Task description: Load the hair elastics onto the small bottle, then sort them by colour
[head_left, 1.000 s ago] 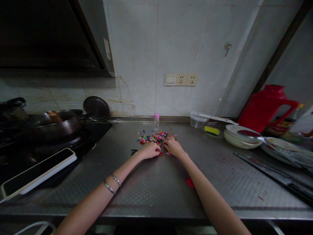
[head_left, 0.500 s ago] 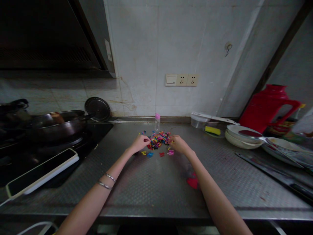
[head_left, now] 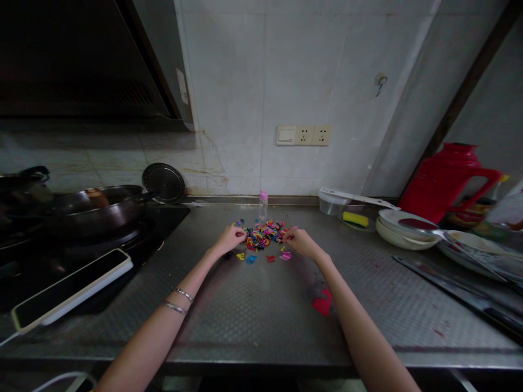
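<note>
A pile of small multicoloured bands (head_left: 265, 234), like tiny hair elastics, lies on the metal counter (head_left: 245, 310). My left hand (head_left: 229, 240) is at the pile's left edge, its thumb and fingers pinched together. At the right edge my right hand (head_left: 303, 242) is pinched in the same way. Whatever either hand holds is too small to make out. In front of the pile lie little single-colour groups: yellow bands (head_left: 240, 256), blue bands (head_left: 251, 259), red bands (head_left: 271, 258) and pink bands (head_left: 285, 255). Behind it stands a small clear bottle (head_left: 263, 209) with a pink cap.
A phone (head_left: 73, 291) lies at the left by the stove, where a pan (head_left: 102, 209) sits. Near my right forearm is a red item (head_left: 322, 302). Farther right are a yellow sponge (head_left: 355, 219), stacked bowls (head_left: 402, 237), a knife (head_left: 449, 288) and a red thermos (head_left: 443, 182).
My hands have drawn slightly apart, the left one leftward and the right one a little rightward. More of the pile's sides now shows between them.
</note>
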The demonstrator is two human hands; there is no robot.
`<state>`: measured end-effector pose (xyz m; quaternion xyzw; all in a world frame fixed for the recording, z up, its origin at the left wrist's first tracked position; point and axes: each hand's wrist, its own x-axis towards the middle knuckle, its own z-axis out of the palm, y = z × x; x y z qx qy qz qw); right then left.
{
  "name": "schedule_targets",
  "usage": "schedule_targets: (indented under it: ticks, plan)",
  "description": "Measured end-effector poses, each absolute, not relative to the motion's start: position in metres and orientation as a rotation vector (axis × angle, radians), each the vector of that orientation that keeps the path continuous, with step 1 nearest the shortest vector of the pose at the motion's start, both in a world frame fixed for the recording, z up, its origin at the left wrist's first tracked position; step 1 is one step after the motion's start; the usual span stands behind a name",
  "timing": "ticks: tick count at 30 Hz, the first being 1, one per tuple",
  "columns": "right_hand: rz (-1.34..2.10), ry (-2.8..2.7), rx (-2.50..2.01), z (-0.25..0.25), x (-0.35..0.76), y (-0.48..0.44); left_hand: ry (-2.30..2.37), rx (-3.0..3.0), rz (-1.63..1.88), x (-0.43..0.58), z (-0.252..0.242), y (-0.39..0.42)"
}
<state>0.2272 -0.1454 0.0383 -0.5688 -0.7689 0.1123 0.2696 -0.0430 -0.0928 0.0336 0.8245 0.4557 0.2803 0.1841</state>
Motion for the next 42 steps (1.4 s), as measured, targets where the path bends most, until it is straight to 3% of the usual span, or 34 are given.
schedule_targets:
  ticks: [11, 19, 30, 42]
  plan:
    - [0.369, -1.995, -1.116, 0.040, 0.185, -0.153, 0.901, 2.057, 0.820, -0.004, 0.034, -0.119]
    - [0.369, -2.046, -1.056, 0.042, 0.178, -0.158, 0.854, 2.050, 0.835, 0.004, 0.029, -0.123]
    - [0.314, -2.130, -1.337, 0.041, 0.202, -0.151, 1.022, 2.087, 0.849, -0.012, 0.035, -0.112]
    - [0.498, -2.290, -1.790, 0.045, 0.239, -0.151, 1.101, 2.157, 0.768, -0.038, 0.038, -0.094]
